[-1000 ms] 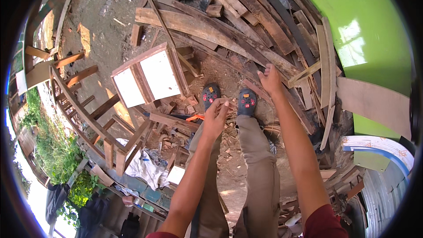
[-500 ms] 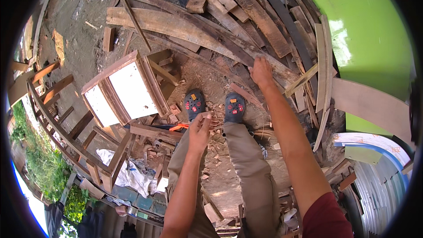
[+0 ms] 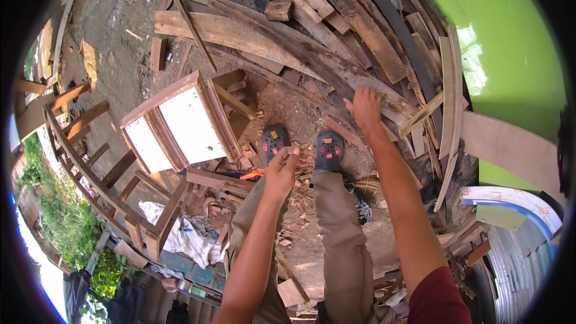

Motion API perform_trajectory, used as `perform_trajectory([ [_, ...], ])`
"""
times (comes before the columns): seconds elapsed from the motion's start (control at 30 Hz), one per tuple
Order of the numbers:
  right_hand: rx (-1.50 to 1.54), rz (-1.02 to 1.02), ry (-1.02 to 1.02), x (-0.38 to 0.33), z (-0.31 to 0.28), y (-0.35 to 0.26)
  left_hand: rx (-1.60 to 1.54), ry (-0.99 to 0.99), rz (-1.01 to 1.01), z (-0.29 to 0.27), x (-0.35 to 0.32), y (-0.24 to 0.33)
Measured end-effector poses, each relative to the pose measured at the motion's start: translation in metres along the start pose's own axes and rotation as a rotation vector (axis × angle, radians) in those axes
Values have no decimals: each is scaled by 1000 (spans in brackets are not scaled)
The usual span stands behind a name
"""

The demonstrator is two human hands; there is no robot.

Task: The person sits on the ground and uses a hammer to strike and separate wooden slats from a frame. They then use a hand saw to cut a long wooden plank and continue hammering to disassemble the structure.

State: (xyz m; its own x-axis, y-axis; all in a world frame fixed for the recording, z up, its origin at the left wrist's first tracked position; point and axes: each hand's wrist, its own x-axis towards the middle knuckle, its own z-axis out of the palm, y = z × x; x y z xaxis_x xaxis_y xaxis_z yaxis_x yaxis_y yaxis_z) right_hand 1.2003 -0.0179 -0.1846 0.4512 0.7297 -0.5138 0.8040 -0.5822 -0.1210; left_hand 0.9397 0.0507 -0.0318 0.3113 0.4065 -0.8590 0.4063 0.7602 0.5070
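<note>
My right hand reaches over the near end of a long dark plank in the lumber pile. Its fingers point forward with the thumb apart, and nothing shows in its grasp; whether the fingertips touch the wood I cannot tell. My left hand hovers above my left leg, just short of my left clog. Thumb and fingers are pinched together there, and whatever may be between them is too small to make out. Beside that hand, an orange-handled object lies among wood scraps.
A wooden frame with white panels stands left of my feet. Farther left is a slatted wooden frame. A green panel rises at the right, beside leaning boards. Wood chips and offcuts litter the dirt around my clogs.
My right hand has drawn slightly back from the plank's end, its thumb now spread away from the fingers. My left hand stays pinched over my leg. The whole view has shifted a little.
</note>
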Motion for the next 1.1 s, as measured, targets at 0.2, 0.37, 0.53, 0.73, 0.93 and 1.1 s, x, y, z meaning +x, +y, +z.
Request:
perform_trajectory([
  [0.2,479,129,-99,-46,-39,-27,10,-19,-5,13,2,-7],
  [0.37,459,146,-120,-57,-43,-34,10,-29,-54,21,0,-7],
  [0.53,459,227,-224,-63,-60,-42,125,-41,-132,23,2,-19],
  [0.73,787,266,-120,-86,-113,-40,151,-55,-101,21,2,-27],
  [0.93,272,23,259,-65,-212,-11,210,-63,-99,16,-1,-39],
  [1.1,215,-34,871,-25,-234,38,234,-69,-64,14,-5,-40],
])
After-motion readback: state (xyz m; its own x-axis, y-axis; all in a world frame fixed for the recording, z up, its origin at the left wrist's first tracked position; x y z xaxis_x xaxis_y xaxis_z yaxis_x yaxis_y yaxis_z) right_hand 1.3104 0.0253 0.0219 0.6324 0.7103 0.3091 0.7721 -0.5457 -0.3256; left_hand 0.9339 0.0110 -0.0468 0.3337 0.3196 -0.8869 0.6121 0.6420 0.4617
